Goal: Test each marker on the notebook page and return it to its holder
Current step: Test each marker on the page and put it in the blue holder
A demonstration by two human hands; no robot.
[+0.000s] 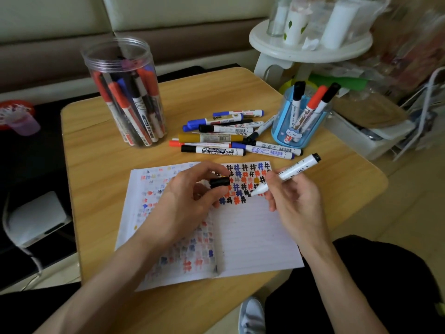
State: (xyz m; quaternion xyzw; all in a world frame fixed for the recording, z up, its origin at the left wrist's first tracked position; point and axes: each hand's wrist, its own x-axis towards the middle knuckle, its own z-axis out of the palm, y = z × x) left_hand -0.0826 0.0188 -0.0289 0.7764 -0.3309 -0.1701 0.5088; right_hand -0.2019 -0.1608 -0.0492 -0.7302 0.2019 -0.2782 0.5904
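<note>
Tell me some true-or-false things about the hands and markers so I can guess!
1. The left hand holds a black cap. True.
2. The marker in the right hand is capped. False: its tip is bare, over the notebook.
3. The blue holder is empty. False: it holds three.
4. Loose markers lie on the table. True.
</note>
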